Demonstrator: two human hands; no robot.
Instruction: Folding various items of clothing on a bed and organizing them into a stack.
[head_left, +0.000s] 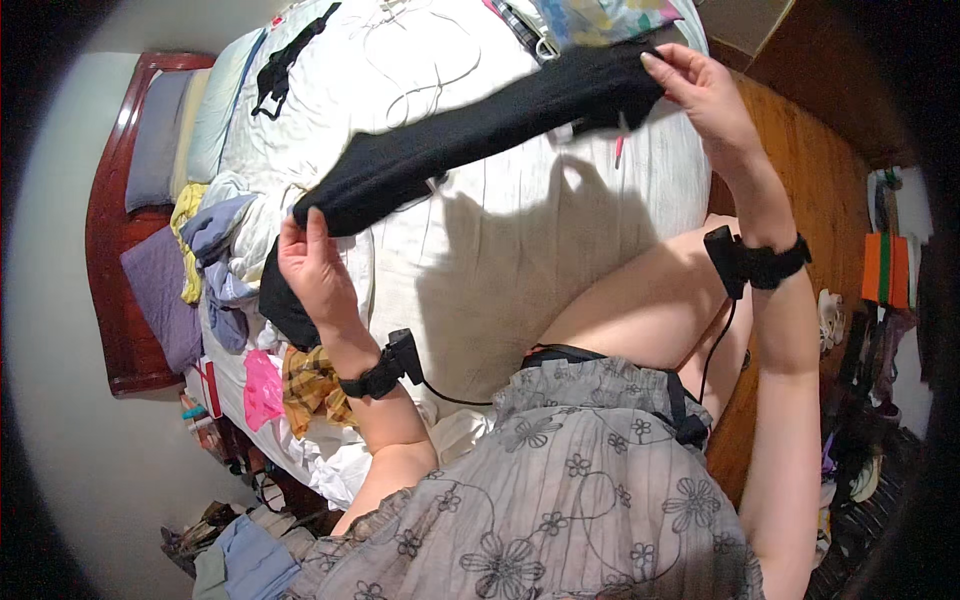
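Observation:
A long piece of black fabric, apparently a garment (480, 127), is stretched between my two hands above the bed. My left hand (311, 255) pinches its lower left end between thumb and fingers. At the upper right, my right hand (694, 86) grips the other end in the same way. The cloth slants upward from left to right and throws a shadow on the white bed sheet (487, 300). What kind of garment it is, I cannot tell. Another black cloth (285, 300) lies on the bed just behind my left wrist.
Crumpled clothes (225, 247) lie by the pillows (161, 142) and the dark red wooden headboard (112, 225). Pink cloth (262, 390) and a yellow plaid cloth (319, 390) lie left of my forearm. A white cable (427, 90) loops across the far sheet, near a black strappy garment (289, 67).

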